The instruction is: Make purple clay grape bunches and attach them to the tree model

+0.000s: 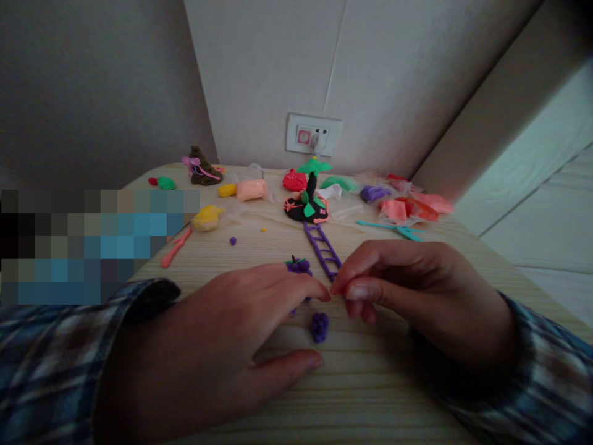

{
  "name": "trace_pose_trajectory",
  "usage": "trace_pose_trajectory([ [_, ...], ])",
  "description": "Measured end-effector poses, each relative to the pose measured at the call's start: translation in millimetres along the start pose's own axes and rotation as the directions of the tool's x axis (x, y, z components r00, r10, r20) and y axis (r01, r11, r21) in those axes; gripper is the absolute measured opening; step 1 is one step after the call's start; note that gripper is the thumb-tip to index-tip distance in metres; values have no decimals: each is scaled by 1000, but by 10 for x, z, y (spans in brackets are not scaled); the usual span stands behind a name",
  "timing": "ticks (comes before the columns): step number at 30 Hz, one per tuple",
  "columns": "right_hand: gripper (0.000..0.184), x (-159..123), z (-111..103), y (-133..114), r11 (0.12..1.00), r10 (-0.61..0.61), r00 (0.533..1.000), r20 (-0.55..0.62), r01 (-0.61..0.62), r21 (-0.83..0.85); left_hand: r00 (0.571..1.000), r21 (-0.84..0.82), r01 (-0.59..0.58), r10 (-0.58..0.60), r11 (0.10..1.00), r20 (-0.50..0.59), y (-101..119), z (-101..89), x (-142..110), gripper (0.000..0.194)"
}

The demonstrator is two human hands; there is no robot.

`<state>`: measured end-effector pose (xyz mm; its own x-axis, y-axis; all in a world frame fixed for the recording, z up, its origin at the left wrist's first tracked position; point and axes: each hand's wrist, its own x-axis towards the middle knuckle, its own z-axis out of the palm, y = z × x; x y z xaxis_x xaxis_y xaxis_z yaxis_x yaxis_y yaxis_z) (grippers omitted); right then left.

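Note:
My left hand (pixel 231 327) is stretched palm down over the table, its thumb apart from the fingers and nothing visible in its grasp. Its fingers partly hide a purple clay grape bunch (pixel 300 266) with a dark stem and a bit of green. Just beyond the left thumb lies a small cluster of purple clay balls (pixel 319 327). My right hand (pixel 393 290) has thumb and index finger pinched together by the near end of a purple clay ladder (pixel 323 250). Whatever is between those fingertips is too small or hidden to tell. The two hands' index fingertips nearly meet.
Behind the ladder stands a black clay base (pixel 296 210) with a green-topped tree (pixel 312 179). Bagged clay (pixel 250 190) lies along the back. A turquoise tool (pixel 389 227) is right, a pink tool (pixel 176 248) left. A brown clay model (pixel 204 170) stands back left.

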<state>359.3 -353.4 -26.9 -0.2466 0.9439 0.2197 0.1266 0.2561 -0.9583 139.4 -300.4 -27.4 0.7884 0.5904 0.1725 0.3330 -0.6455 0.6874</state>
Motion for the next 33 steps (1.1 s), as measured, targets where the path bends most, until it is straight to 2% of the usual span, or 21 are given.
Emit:
trace_pose_trajectory([
  [4,17,-20,8,9,999,13,1000,16,-13,43,1000,-26,16,-16,1000,7,17,-9,29,23],
  [7,12,-32,4,-8,995,50,999,21,-51,85,1000,-48,24,-23,999,9,16,-4,32,23],
  [11,25,-7,-8,-69,998,-18,998,-62,14,-66,1000,-73,24,-24,997,10,0,5,25,23],
  [15,15,5,-16,-99,979,-115,984,-133,90,-181,999,-127,36,-32,991,35,-14,0,35,19],
  [20,15,-17,-18,-113,986,-71,996,-56,62,-154,990,-285,124,-100,950,99,-8,-19,74,10],
  [24,25,-4,-3,-121,983,-68,994,-81,53,-176,988,-338,148,-121,929,101,-18,-24,76,12],
  [28,12,-16,19,-95,959,-113,992,-57,94,-266,992,-325,117,-97,938,78,-30,-27,60,12],
  [33,13,-57,-4,-103,915,-149,988,36,151,-374,996,-259,80,-64,963,68,-4,-33,56,17],
])
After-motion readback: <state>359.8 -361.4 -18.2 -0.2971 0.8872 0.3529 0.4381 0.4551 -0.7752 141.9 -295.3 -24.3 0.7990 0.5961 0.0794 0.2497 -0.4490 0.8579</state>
